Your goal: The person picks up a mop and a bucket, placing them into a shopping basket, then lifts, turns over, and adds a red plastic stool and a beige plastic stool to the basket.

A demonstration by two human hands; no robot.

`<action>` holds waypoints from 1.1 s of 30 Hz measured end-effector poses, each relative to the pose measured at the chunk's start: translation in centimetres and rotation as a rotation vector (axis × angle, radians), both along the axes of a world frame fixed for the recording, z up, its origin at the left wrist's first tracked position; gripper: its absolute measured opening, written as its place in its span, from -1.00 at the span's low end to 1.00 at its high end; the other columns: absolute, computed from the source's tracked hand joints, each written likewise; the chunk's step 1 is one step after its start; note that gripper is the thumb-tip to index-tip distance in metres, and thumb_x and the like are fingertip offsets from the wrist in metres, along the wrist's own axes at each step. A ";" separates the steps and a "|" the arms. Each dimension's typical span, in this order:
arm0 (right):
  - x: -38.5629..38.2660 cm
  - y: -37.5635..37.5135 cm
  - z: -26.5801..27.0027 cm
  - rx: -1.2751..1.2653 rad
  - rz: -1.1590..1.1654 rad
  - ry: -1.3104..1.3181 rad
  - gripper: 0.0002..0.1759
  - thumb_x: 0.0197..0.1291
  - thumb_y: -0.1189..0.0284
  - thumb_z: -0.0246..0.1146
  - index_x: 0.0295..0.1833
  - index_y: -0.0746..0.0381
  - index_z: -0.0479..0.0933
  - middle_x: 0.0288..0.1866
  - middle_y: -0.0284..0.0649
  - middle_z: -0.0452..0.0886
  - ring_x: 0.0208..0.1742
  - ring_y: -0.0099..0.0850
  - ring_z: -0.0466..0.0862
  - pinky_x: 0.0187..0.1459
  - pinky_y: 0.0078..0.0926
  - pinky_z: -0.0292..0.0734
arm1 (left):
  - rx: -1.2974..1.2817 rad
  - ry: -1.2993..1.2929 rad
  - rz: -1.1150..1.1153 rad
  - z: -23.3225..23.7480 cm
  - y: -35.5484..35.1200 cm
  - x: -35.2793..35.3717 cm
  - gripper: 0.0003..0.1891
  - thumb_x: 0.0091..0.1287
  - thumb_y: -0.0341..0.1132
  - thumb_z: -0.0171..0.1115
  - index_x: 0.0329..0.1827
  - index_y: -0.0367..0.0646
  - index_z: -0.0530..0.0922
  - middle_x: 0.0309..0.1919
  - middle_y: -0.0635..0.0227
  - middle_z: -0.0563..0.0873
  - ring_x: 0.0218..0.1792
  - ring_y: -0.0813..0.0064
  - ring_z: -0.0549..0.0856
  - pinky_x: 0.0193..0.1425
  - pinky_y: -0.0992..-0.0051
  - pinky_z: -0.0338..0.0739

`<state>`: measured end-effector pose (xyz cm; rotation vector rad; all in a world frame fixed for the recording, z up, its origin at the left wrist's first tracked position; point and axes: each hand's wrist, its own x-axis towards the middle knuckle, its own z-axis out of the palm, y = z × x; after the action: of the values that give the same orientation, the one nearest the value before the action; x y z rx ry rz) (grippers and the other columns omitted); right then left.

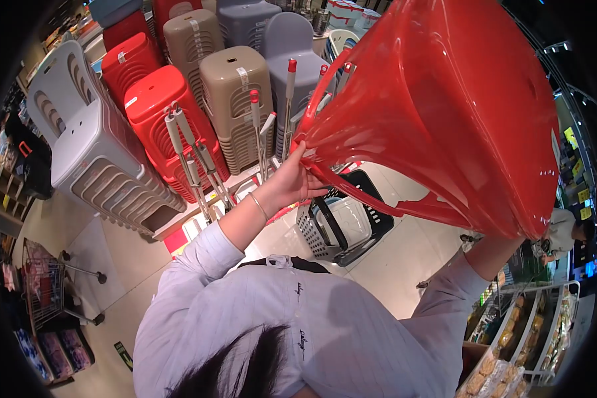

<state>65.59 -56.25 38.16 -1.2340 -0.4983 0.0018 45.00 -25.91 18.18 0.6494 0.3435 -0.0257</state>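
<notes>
A large red plastic stool (438,113) is held up and tilted in front of me, with its wide top side towards the right. My left hand (295,179) is closed on the narrow end of the stool at its left, fingers wrapped over the red edge. My right forearm reaches up under the stool's lower right side; the stool hides the right hand, so its fingers do not show. Below, a black and grey shopping basket (318,229) stands on the floor with a white object (351,219) in it.
Stacks of grey stools (106,149), red stools (159,99) and beige stools (235,73) stand at the left and back. White poles with red caps (255,109) rise before them. A shopping cart (43,285) is at left, racks of packaged food (524,325) and a person (560,235) at right.
</notes>
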 end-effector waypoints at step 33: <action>-10.7 2.3 -9.5 -0.686 0.297 -0.656 -0.42 -0.50 0.36 0.60 -0.30 0.36 0.50 -0.53 -0.22 0.59 -0.49 -0.40 0.58 -0.48 -0.59 0.45 | 0.332 -0.245 -0.357 4.5 5.9 21.0 -0.23 0.13 0.39 -0.10 0.00 -0.21 0.47 -0.22 0.24 0.56 -0.16 0.46 0.54 -0.03 0.48 0.44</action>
<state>54.94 -53.91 28.64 -1.8192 -1.3266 0.0218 65.99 -19.98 22.71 1.0268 -0.0103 -0.2322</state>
